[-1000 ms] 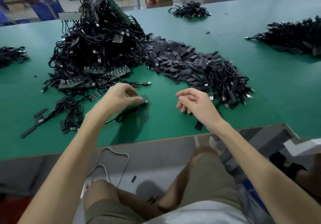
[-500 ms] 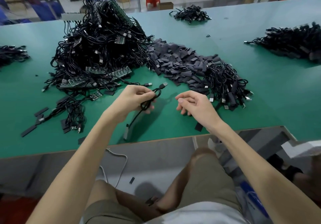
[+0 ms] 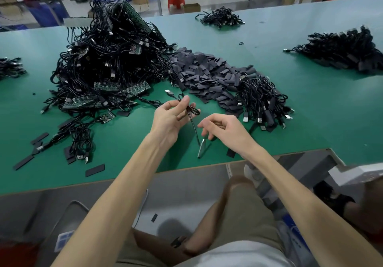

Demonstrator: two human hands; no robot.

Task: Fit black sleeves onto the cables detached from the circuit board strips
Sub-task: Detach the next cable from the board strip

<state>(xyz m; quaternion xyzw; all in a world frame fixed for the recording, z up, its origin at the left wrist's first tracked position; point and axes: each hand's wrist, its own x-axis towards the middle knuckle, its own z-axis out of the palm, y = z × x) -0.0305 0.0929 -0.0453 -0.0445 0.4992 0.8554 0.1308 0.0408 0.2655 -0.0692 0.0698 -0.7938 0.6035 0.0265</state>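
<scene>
cable (image 3: 193,122): black, likely plastic, glossy | plug (image 3: 201,148): shiny metal | table (image 3: 310,111): matt green | sleeves (image 3: 207,70): matt

Cable heap (image 3: 107,59): on the table (image 3: 310,111), left of centre; circuit board strips (image 3: 87,101) at its near foot.
Sleeve pile (image 3: 203,70): I see it touching the heap's right side.
Smaller cable bundle (image 3: 261,99): at that pile's near right end.
Loose sleeves (image 3: 95,170): near left, before the heap.
Left hand (image 3: 170,117), holding a cable (image 3: 191,113): before the sleeve pile, right hand (image 3: 223,128) just beside.

Both forearms reach forward, the left hand (image 3: 172,119) pinching a cable (image 3: 193,126), the right hand (image 3: 224,129) beside it, fingers loosely curled and empty.
</scene>
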